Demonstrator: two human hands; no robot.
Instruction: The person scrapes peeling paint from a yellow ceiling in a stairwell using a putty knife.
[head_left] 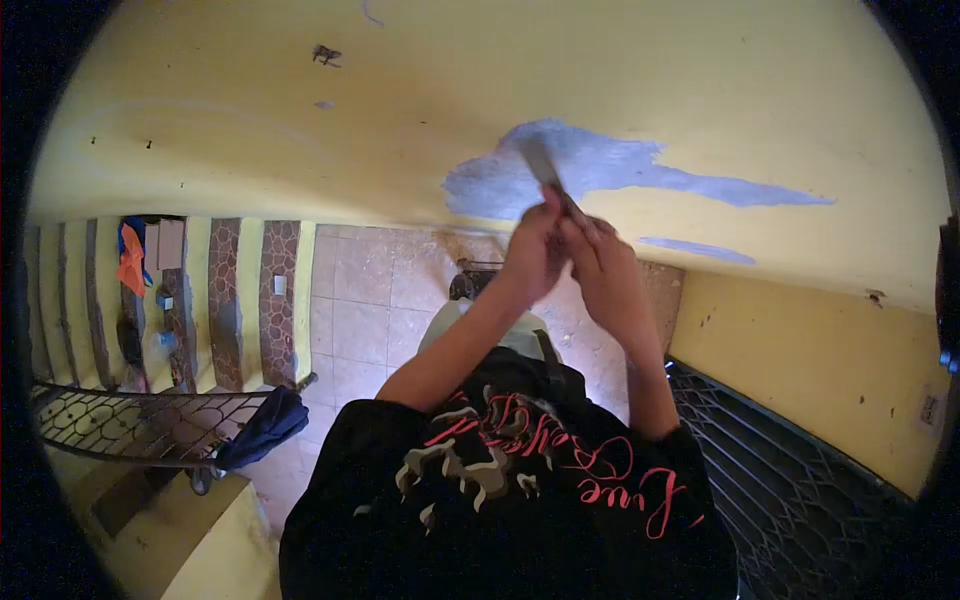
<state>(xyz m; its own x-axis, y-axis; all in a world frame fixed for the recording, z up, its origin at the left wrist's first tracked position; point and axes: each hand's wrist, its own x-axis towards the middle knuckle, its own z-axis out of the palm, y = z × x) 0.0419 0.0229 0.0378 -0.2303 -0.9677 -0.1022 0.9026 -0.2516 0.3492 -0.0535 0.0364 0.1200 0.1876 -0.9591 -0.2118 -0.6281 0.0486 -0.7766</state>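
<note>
Both hands are raised in front of me against a yellow wall [400,130]. Between them is a putty knife [540,162], its blurred metal blade pointing up over a bare grey-blue patch [620,165] of the wall. My left hand [533,258] is closed round the handle, its thumb up near the base of the blade. My right hand [607,277] presses in from the other side, fingers wrapped over the dark handle, most of which the hands cover. A thinner grey strip [698,249] of bare wall lies to the right, below the large patch.
Stairs [226,310] with stone-patterned treads descend on the left, holding an orange cloth [131,262] and several small items. A dark cloth [265,428] hangs on the metal railing [125,415]. A folding metal gate [800,480] stands at right; tiled floor [350,280] lies below.
</note>
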